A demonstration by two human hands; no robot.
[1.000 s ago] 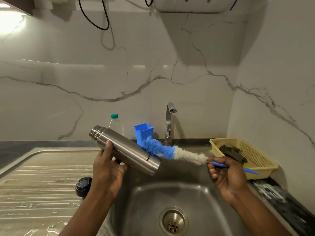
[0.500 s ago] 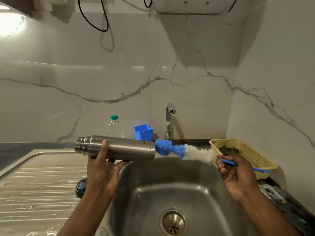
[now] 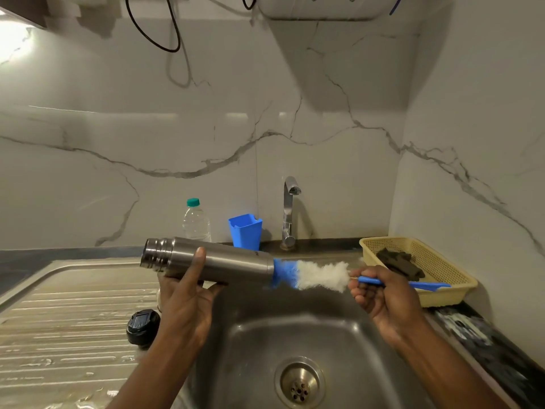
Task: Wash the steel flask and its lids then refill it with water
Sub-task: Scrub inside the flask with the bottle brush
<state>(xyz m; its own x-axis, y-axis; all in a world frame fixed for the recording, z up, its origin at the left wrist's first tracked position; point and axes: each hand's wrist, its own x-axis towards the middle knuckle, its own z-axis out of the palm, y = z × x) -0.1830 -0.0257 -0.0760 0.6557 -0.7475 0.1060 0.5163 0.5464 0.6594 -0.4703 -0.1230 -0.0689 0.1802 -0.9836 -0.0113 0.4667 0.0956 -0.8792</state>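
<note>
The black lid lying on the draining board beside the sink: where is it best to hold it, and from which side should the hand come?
Probably from above, with the fingers around the round side wall of the black lid. It sits on the draining board, so its underside cannot be reached, and the left hand holding the flask crowds its right side.

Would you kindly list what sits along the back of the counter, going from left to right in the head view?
Clear plastic bottle → blue cup → tap → yellow basket.
</note>
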